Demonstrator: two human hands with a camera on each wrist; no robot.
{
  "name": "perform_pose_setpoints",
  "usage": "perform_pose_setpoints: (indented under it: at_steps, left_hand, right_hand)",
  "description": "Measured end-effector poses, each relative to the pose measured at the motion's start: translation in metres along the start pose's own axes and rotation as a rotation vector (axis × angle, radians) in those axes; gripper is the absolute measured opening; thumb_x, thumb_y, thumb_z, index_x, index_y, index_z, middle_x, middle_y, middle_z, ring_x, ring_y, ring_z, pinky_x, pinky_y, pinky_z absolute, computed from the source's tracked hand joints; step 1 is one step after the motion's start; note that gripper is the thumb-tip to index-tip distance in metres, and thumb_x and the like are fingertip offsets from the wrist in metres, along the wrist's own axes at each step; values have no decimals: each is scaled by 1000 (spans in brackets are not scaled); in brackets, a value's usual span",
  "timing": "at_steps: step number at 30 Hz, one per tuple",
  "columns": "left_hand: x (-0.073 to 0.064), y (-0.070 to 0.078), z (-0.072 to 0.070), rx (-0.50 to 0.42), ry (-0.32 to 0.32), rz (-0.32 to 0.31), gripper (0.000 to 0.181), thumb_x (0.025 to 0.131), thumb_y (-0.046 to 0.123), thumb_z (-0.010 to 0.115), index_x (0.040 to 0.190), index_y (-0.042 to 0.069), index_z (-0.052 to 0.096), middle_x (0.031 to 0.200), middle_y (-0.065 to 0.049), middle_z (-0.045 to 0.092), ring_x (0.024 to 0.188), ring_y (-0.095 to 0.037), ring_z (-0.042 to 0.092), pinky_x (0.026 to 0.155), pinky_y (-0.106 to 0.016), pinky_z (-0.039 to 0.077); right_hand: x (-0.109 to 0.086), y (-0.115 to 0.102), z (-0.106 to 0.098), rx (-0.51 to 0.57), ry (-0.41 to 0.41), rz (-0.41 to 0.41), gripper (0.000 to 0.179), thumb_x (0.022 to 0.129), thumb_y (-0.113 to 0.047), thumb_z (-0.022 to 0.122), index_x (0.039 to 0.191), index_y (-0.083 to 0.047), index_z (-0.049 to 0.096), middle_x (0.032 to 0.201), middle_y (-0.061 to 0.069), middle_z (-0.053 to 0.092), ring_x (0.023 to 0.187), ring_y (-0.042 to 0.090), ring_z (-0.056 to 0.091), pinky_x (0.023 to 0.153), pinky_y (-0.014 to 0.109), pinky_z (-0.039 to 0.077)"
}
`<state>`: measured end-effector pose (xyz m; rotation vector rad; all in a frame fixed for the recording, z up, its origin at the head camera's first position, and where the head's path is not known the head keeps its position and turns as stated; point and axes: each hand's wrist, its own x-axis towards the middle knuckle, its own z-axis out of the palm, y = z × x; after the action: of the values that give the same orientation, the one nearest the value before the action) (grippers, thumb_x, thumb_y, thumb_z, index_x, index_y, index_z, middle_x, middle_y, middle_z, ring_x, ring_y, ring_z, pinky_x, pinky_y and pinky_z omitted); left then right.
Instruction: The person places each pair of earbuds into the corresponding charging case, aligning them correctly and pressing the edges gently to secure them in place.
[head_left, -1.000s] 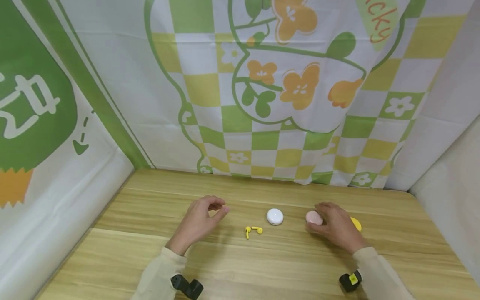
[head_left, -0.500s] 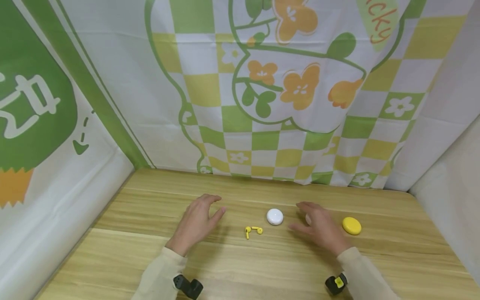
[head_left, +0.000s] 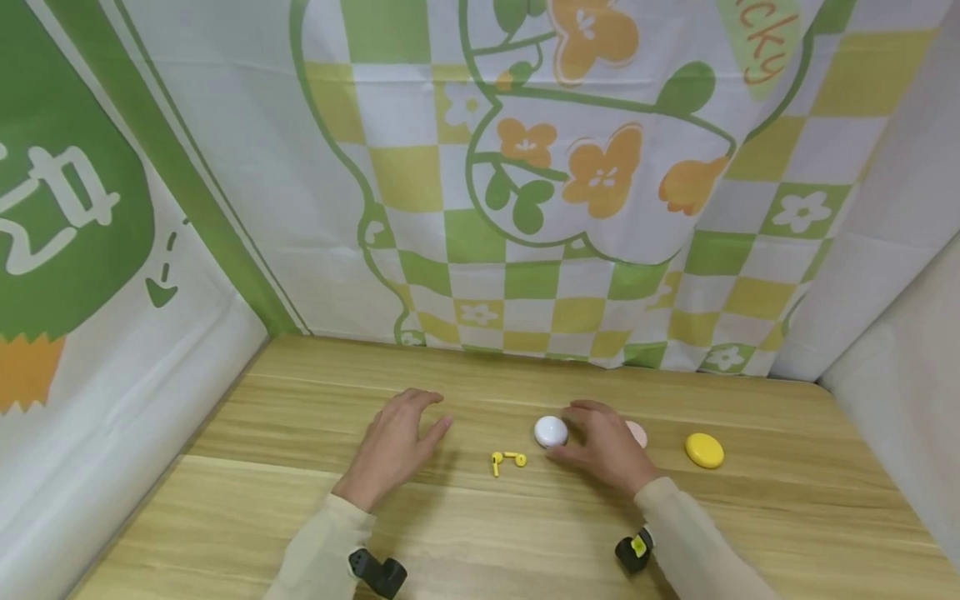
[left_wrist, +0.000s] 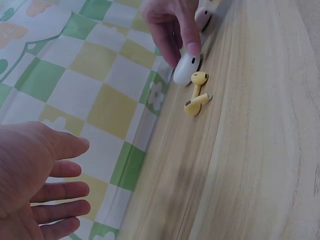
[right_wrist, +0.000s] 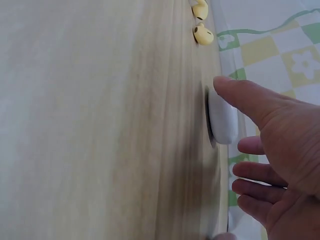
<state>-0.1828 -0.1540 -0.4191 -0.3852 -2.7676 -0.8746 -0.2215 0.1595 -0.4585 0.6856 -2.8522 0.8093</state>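
A glossy white round earbud case (head_left: 551, 432) lies on the table. My right hand (head_left: 603, 448) is at its right side, thumb at the near edge and fingers toward the far edge. In the right wrist view the thumb overlaps the white case (right_wrist: 223, 117), while the other fingers stand slightly apart from it. Two yellow earbuds (head_left: 508, 460) lie to the left of the case. My left hand (head_left: 393, 450) hovers left of the earbuds, holding nothing, its fingers loosely spread in the left wrist view. Behind my right hand, a pink round case (head_left: 637, 433) is partly hidden.
A yellow round case (head_left: 704, 450) lies farther right on the wooden table (head_left: 480, 542). A patterned cloth (head_left: 525, 283) hangs along the table's back edge. Each wrist carries a small black camera, such as the left one (head_left: 377, 573).
My right hand has left the pink case and moved left to the white case, uncovering the yellow case. My left hand has barely moved, its fingers opening slightly.
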Motion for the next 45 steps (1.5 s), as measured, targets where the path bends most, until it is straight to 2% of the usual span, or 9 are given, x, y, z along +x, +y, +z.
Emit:
perform_pose_setpoints:
  at_steps: [11,20,24,30,33,37,41,45]
  left_hand:
    - [1,2,2,-5,-8,1,37,99,27,69,125,0,67,128,-18,65,120,-37,60,100,-53,49]
    - [1,10,5,-72,-33,-1,37,98,26,70,126,2,67,128,-16,65,121,-35,60,103,-51,47]
    - [2,16,8,-146,-39,-4,35,98,26,70,125,3,68,126,-14,66,119,-33,60,101,-50,49]
    - [6,28,15,-322,-86,-19,31,99,24,69,123,4,70,122,-12,68,115,-30,62,99,-51,50]
    - [8,36,19,-432,-123,-11,31,101,26,66,122,4,69,120,-11,69,116,-31,63,100,-53,49]
    - [10,45,23,-543,-180,19,33,103,31,62,122,4,69,118,-10,71,114,-31,66,98,-49,52]
    - [12,52,27,-640,-238,42,34,105,29,60,121,1,70,117,-13,71,107,-31,69,92,-42,56]
    - [11,60,30,-716,-300,37,34,105,27,59,120,-1,69,115,-14,71,105,-35,69,89,-42,57]
  right_hand:
    - [11,-4,8,-7,-22,29,55,80,-31,89,120,3,72,128,24,64,123,41,57,104,55,45]
    - [10,-3,8,-12,-11,-8,44,80,-31,89,112,-4,75,127,23,65,124,40,57,103,55,46]
    - [5,-8,3,-14,38,-38,45,77,-31,91,112,-6,75,128,22,65,125,39,57,101,55,47]
    - [-4,-26,-10,14,129,-73,47,74,-32,92,112,-11,75,133,20,62,123,38,59,96,54,51]
    - [-9,-36,-17,32,193,-140,47,71,-28,95,110,-10,75,130,19,64,119,37,61,94,52,54]
    - [-15,-48,-24,48,266,-219,51,67,-21,97,110,-6,74,127,18,65,116,37,63,90,49,56]
    - [-20,-56,-30,39,298,-248,54,67,-22,98,112,-6,73,129,17,64,117,36,63,89,49,57]
    - [-24,-61,-34,28,314,-274,54,68,-21,97,113,-7,72,130,16,64,118,35,62,89,48,57]
